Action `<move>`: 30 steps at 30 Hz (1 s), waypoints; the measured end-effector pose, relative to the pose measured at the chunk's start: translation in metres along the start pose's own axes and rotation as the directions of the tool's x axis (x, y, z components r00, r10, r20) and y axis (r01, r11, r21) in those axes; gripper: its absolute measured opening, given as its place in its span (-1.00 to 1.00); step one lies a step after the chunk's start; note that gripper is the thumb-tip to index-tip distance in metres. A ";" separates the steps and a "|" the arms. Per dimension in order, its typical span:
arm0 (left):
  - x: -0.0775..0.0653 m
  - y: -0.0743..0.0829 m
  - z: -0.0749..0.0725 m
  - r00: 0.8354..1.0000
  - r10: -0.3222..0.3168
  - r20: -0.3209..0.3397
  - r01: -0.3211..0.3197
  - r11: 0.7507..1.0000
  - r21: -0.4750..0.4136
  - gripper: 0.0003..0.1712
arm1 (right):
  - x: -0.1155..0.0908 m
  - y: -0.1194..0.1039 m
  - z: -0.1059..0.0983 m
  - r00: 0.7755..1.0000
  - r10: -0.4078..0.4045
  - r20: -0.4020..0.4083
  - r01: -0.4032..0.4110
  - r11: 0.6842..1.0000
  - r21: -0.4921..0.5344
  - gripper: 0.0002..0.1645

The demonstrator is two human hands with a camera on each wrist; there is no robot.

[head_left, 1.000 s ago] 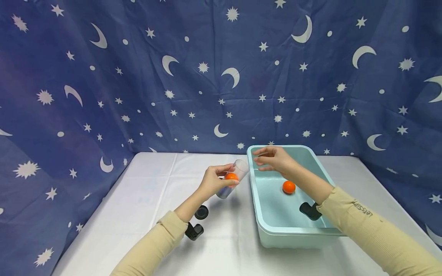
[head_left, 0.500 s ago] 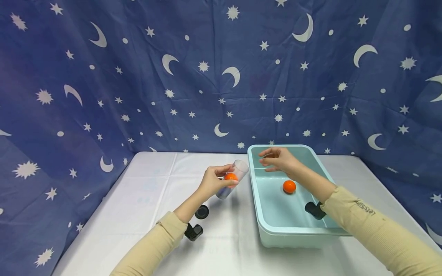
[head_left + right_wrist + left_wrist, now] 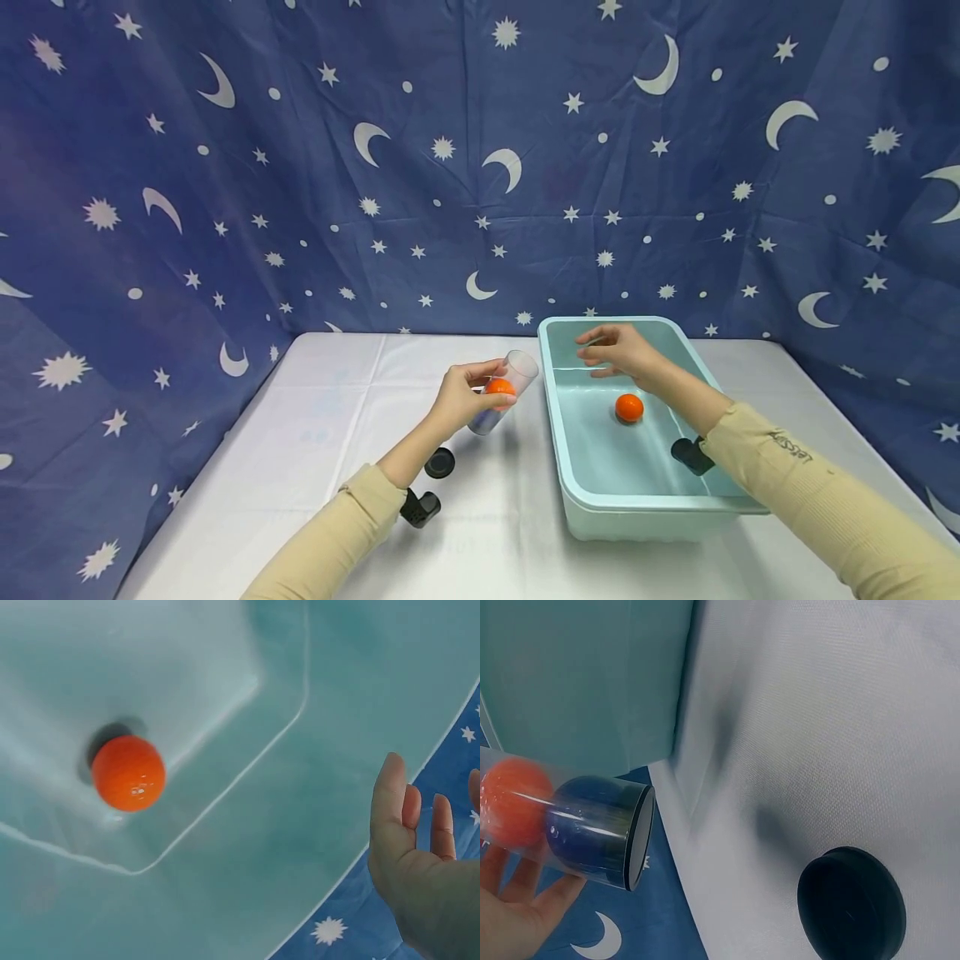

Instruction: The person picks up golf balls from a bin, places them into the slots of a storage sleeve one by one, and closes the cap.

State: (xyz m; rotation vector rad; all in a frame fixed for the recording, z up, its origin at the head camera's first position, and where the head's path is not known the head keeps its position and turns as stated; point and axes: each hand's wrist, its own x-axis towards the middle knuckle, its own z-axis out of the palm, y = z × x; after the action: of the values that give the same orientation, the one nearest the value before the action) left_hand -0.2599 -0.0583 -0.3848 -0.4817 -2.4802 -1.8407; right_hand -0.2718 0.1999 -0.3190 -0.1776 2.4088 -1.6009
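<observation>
My left hand [image 3: 462, 400] grips a clear plastic tube [image 3: 521, 367], tilted with its open end up and to the right, left of the bin. Inside the tube sit an orange ball [image 3: 516, 801] and, below it toward the closed base, a dark blue ball [image 3: 589, 817]. My right hand [image 3: 626, 354] hovers over the pale blue-green bin [image 3: 558, 450] with fingers loosely bent and nothing in them. A second orange ball [image 3: 129, 773] lies on the floor of the bin, below and in front of that hand.
A round black cap [image 3: 439, 462] lies on the white-covered table [image 3: 322, 433], near my left forearm. Black wrist cameras show at both sleeves. Behind the table hangs a blue cloth [image 3: 420, 183] with stars and moons.
My right hand has drifted to the right, away from the tube and farther over the bin. My left hand keeps its hold on the tube and has barely moved.
</observation>
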 end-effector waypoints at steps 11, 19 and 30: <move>-0.002 0.001 0.000 1.000 -0.012 -0.007 0.012 1.000 -0.016 -0.38 | 0.010 0.019 0.000 0.999 0.012 -0.029 -0.018 0.978 -0.208 -0.54; -0.003 0.001 0.000 1.000 -0.007 -0.013 0.007 1.000 -0.020 -0.38 | 0.012 0.026 -0.007 0.997 -0.038 -0.061 0.017 0.951 -0.309 -0.59; -0.002 0.001 -0.003 1.000 0.010 0.006 -0.010 1.000 -0.016 -0.39 | 0.020 0.038 -0.021 0.996 0.009 -0.094 -0.044 0.925 -0.378 -0.59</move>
State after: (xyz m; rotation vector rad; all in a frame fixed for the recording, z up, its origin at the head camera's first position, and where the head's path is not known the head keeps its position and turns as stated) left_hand -0.2584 -0.0609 -0.3830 -0.5003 -2.4638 -1.8595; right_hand -0.2958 0.2284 -0.3491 -0.1411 2.7589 -1.1350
